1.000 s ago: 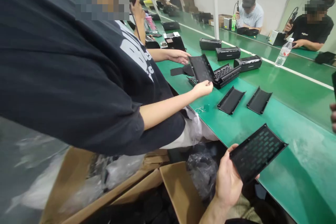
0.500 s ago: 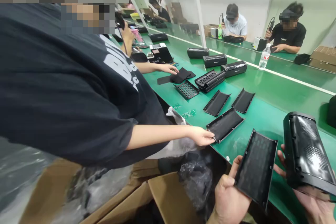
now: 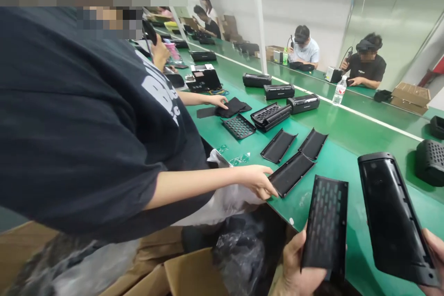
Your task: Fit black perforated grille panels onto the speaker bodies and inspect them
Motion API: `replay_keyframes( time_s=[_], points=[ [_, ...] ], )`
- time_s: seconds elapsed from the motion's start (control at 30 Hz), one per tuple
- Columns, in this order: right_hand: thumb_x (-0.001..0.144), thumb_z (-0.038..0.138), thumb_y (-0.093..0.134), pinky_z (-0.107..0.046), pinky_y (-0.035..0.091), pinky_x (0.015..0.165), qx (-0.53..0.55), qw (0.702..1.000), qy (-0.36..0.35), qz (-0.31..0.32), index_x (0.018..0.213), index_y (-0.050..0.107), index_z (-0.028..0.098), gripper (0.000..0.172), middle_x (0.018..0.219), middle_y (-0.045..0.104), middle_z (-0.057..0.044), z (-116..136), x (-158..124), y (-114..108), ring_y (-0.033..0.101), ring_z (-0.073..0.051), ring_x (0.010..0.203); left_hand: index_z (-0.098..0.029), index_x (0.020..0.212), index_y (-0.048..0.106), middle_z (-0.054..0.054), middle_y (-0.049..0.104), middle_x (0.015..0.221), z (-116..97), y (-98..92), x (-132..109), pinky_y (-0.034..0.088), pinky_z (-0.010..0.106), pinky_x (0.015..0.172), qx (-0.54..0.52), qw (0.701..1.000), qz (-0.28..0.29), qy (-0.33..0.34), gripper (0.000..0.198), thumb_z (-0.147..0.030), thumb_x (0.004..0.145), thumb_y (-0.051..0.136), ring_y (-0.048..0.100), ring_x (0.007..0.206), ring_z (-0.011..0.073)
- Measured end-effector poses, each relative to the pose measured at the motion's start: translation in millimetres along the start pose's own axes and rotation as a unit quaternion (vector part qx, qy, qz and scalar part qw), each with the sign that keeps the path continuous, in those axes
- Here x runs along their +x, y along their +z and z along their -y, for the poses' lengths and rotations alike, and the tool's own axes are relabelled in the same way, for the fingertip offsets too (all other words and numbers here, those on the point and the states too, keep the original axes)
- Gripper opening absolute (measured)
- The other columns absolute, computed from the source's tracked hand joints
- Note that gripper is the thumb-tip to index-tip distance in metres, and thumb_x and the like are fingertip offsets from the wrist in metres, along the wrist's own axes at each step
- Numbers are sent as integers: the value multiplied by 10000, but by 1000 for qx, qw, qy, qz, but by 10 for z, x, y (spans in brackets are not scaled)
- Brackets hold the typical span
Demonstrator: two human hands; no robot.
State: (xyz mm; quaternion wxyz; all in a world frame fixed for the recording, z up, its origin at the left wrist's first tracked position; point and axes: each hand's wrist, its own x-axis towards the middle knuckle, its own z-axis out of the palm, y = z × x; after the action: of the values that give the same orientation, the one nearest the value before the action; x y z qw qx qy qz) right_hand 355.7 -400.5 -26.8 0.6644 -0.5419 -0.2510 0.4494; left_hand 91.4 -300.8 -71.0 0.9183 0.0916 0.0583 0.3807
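My left hand (image 3: 300, 263) grips a curved black speaker grille (image 3: 326, 226) by its lower end, with its slotted pattern showing through. At the lower right, my right hand (image 3: 433, 252) holds a glossy black speaker body (image 3: 393, 222), tilted, from its right side. The two parts are apart. Just beyond the left hand, a co-worker's hand (image 3: 258, 180) touches the end of another grille (image 3: 291, 173) on the green table (image 3: 354, 143). Two more grilles, one of them a smaller panel (image 3: 279, 145), lie behind it.
Several finished-looking speakers (image 3: 303, 103) stand farther back, beside a water bottle (image 3: 340, 90). Dark mesh pieces (image 3: 231, 107) lie under the co-worker's other hand. Below the table edge are an open cardboard box (image 3: 194, 273) and plastic bags (image 3: 239, 249). A perforated black speaker (image 3: 430, 162) stands right.
The speaker body has turned in my right hand, showing a plainer dark face, and moved slightly left. The grille is more upright. The view has shifted; the co-worker's near hand stays at the grille's end.
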Motion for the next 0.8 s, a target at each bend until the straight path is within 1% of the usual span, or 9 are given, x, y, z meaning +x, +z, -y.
replay_keyframes(
  time_s=[0.03,0.1,0.17,0.23,0.3,0.43,0.53,0.67,0.8],
  points=[
    [931,600,664,-645,714,738,-21,999,32,-16,1192,864,271,465,1066,864,-121,131,-45,26,837,-456,876,-157,1312,771,191,756,1377,-13,0,29,503,459,1097,12,1000,21,-7,646,-522,786,861,705,1253,347],
    [894,629,684,-610,721,767,-69,994,80,-31,1468,722,294,665,1358,783,-112,389,-133,174,772,-489,1158,-162,1432,704,185,739,1417,-17,27,117,526,429,1068,35,997,60,-26,727,-426,772,855,702,1274,334],
    [886,648,689,-568,711,890,-173,984,47,0,1664,491,350,856,1599,617,-55,595,-180,366,610,-468,1422,-189,1468,679,161,744,1415,14,88,236,536,438,1065,46,995,88,-23,758,-343,743,838,699,1288,338],
    [875,639,737,-534,651,1056,-301,953,-22,27,1707,393,388,935,1702,497,-6,723,-158,498,464,-433,1554,-216,1445,692,137,754,1395,66,178,359,540,465,1073,47,992,116,-3,776,-282,686,841,695,1294,358],
    [871,598,790,-527,604,1126,-405,908,-91,58,1716,376,387,964,1719,473,-13,789,-77,529,445,-431,1568,-240,1420,697,123,753,1386,115,284,460,538,504,1088,50,989,137,14,786,-252,649,852,684,1312,385],
    [897,500,816,-548,624,1088,-525,811,-208,154,1719,384,368,938,1698,499,-83,846,95,490,544,-458,1491,-270,1402,682,104,756,1359,172,449,564,499,570,1148,79,984,155,35,785,-266,644,889,654,1361,419],
    [914,481,799,-521,635,1075,-574,757,-262,173,1711,394,388,899,1714,468,-87,875,133,553,565,-446,1476,-272,1405,677,102,779,1296,210,483,606,484,594,1162,79,983,158,50,824,-267,621,931,654,1360,429],
    [941,491,761,-455,689,966,-603,722,-287,181,1722,349,413,886,1717,450,-88,891,134,665,611,-424,1437,-266,1360,711,113,784,1286,258,492,656,478,605,1157,67,983,156,68,830,-267,574,977,657,1347,444],
    [933,522,758,-475,697,923,-613,715,-282,180,1708,397,396,865,1692,482,-103,870,156,663,653,-436,1382,-272,1331,744,127,777,1303,278,480,701,469,586,1158,71,983,155,71,818,-319,561,1017,649,1352,456]
  ],
)
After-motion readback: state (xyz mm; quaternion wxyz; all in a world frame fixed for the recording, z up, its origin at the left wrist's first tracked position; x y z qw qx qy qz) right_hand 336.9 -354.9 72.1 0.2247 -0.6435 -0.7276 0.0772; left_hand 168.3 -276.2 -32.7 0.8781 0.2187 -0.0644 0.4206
